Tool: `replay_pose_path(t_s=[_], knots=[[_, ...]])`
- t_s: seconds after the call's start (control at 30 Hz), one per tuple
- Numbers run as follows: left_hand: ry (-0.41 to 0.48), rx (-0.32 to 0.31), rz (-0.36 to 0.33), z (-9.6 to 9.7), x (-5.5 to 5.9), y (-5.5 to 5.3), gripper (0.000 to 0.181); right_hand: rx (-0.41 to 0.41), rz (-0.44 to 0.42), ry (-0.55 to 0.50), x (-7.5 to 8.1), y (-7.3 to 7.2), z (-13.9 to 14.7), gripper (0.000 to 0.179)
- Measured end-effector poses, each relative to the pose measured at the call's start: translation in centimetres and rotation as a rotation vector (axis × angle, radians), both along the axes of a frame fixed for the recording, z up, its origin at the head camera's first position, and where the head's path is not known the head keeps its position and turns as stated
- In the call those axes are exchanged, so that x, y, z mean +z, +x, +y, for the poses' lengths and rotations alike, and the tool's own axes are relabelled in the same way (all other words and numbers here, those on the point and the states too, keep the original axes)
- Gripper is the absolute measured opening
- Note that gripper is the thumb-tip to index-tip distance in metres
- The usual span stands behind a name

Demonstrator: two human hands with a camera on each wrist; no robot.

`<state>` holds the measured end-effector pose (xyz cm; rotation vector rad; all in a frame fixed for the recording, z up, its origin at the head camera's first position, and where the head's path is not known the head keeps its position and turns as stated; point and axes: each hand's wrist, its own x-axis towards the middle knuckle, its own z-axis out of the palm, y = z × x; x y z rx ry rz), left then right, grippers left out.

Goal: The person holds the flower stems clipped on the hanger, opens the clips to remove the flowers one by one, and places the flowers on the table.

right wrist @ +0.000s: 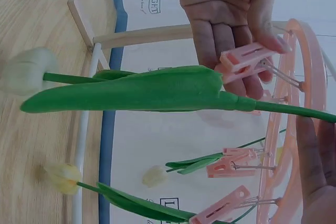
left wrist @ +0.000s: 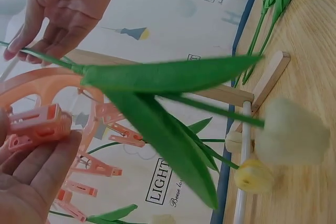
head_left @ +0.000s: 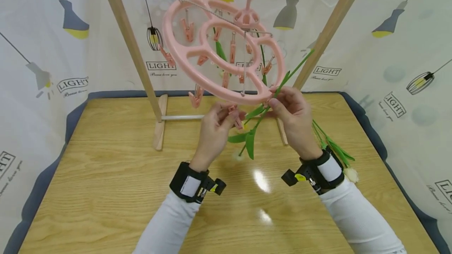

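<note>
The left hand [head_left: 214, 130] pinches a pink peg [right wrist: 247, 59] between thumb and fingers, below the ring [head_left: 243, 98]. The right hand [head_left: 293, 118] pinches the stem [right wrist: 283, 109] of a flower [right wrist: 152, 90] at the ring's edge; its bloom [right wrist: 29, 71] hangs lower than both hands. Caution: a slack right-hand pinch may let the stem slip down. If the left hand releases early, the peg may catch a leaf [head_left: 250, 144]

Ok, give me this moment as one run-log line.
left hand: pinches pink clip | right hand: holds stem of white flower | pink rack: bears clips | yellow flower: hangs head-down
</note>
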<state>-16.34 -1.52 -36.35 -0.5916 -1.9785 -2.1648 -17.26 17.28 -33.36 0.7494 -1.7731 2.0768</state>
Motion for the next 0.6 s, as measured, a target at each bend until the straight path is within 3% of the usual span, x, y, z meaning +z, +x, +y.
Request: replay_pose_path(t_s=[0.27, 0.6], knots=[[-0.077, -0.074, -0.002, -0.6, -0.1, -0.2, 0.034, -0.054, 0.040, 0.011, 0.5, -0.5, 1.0, 0.027], [-0.097, -0.157, 0.000, -1.4, -0.4, -0.2, 0.038, -0.122, 0.057, 0.032, 1.0, -0.8, 2.5, 0.026]])
